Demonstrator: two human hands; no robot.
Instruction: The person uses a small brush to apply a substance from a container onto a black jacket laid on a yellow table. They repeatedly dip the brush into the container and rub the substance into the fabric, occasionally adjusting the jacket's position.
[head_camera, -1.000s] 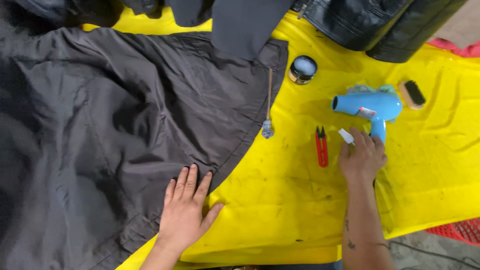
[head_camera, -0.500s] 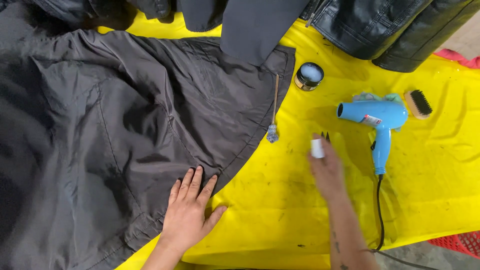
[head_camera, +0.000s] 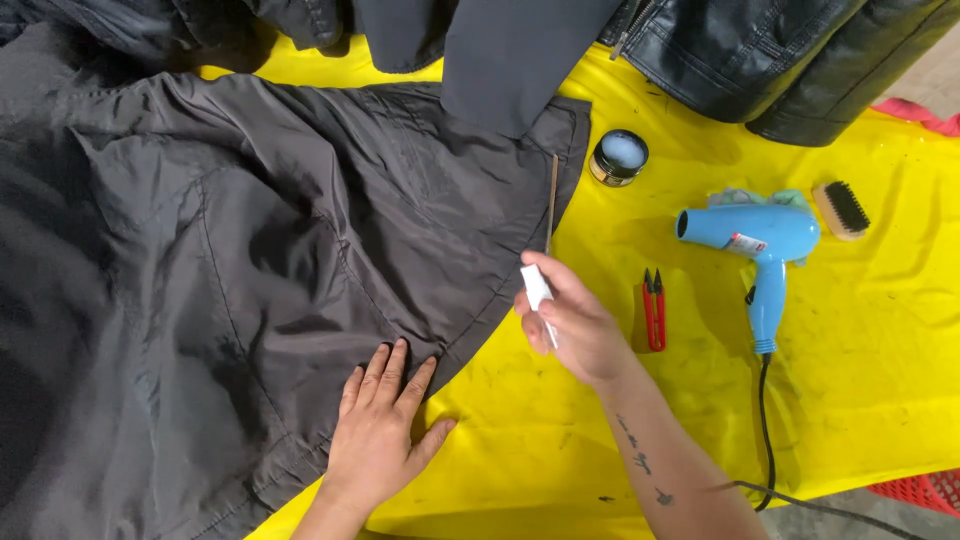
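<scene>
Yellow table (head_camera: 620, 440): white tube (head_camera: 537, 288) in right hand (head_camera: 575, 325), beside dark jacket (head_camera: 250, 280).

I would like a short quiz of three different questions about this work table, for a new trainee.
1. True or false: the left hand lies flat on the dark grey jacket.
2. What does the right hand hold? A) small white tube B) red thread snips C) brush
3. Fill in: the blue hair dryer lies on a ___ table cover.

Key: 1 true; 2 A; 3 yellow.
</scene>
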